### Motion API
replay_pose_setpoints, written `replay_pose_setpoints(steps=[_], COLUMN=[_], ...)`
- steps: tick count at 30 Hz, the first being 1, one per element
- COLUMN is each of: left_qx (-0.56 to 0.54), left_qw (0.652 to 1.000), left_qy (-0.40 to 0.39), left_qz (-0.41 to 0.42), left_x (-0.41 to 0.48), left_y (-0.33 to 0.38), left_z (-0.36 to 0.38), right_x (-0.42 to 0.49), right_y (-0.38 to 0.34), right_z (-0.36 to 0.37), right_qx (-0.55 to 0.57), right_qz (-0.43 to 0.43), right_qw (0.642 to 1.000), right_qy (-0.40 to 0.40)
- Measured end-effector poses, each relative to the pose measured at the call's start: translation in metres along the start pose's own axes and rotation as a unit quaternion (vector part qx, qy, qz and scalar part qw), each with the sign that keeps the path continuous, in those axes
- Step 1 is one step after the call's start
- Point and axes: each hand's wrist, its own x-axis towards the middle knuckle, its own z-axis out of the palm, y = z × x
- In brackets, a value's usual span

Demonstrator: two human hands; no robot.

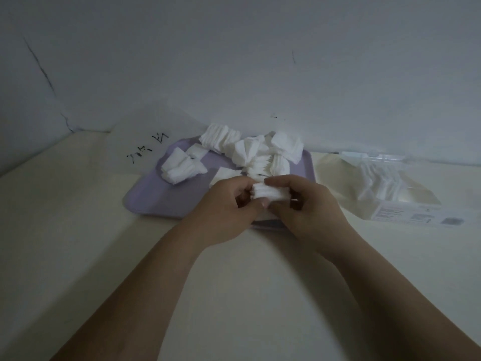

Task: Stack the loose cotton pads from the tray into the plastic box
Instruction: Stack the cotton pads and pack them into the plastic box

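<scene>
ok so right now both hands are on the same thing: the left hand (223,204) and right hand (307,204) are each curled round a small stack of cotton pads (270,193), pinching it from opposite ends with thumbs underneath and fingers over the top, just above the near edge of the lavender tray (156,199). My guess is they're squeezing from both sides to square the edges up so the bundle goes into the box as one neat block instead of fanning out. Most of the loose cotton pads (250,149) sit in a messy heap at 12 o'clock from the hands, with a smaller clump at about 10 o'clock on the tray, some in half-formed stacks tipped on their sides, so there's plenty left to do. The clear plastic box (385,183) is off at 3 o'clock from the tray, lying on the cream table (78,230) near the wall, and looks like it has a row of white pads inside, though it's dim and see-through so I can't tell how full it is or which way it opens. Makes sense it's parked on the right, short reach for that hand. There are also some handwritten black marks (147,147) at 10 o'clock beyond the tray, can't read them
</scene>
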Motion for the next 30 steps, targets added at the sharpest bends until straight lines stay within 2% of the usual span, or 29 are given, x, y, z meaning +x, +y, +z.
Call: replay_pose_setpoints(steps=[2,4,6,9,16,19,23,26,30], left_qx=[-0.016,0.105,0.212,0.238,0.322,0.296,0.240,0.197,0.037], left_qw=[0.998,0.984,0.971,0.968,0.944,0.953,0.965,0.976,0.990], left_qy=[0.064,0.140,0.107,0.007,0.043,0.051,0.103,0.090,0.123], left_qz=[-0.021,-0.021,-0.035,-0.082,-0.055,-0.037,-0.024,-0.030,-0.064], left_x=[0.003,0.008,0.012,0.020,0.037,0.032,0.026,0.020,0.013], left_y=[-0.005,-0.015,-0.020,-0.023,-0.030,-0.032,-0.031,-0.029,-0.019], left_z=[-0.006,-0.019,-0.032,-0.037,-0.035,-0.034,-0.036,-0.041,-0.047], right_x=[0.002,0.002,0.004,0.005,0.005,0.006,0.006,0.005,0.004], right_y=[0.000,0.001,0.001,0.003,0.003,0.003,0.003,0.002,0.004], right_z=[0.000,0.000,0.000,-0.001,-0.003,-0.005,-0.004,-0.003,-0.002], right_qx=[-0.008,0.003,0.035,0.048,0.065,0.070,0.083,0.081,0.097], right_qz=[0.019,0.039,0.056,0.074,0.082,0.080,0.079,0.081,0.085], right_qw=[0.999,0.996,0.993,0.990,0.988,0.988,0.987,0.987,0.985], right_qy=[0.037,0.080,0.100,0.108,0.114,0.115,0.113,0.109,0.117])
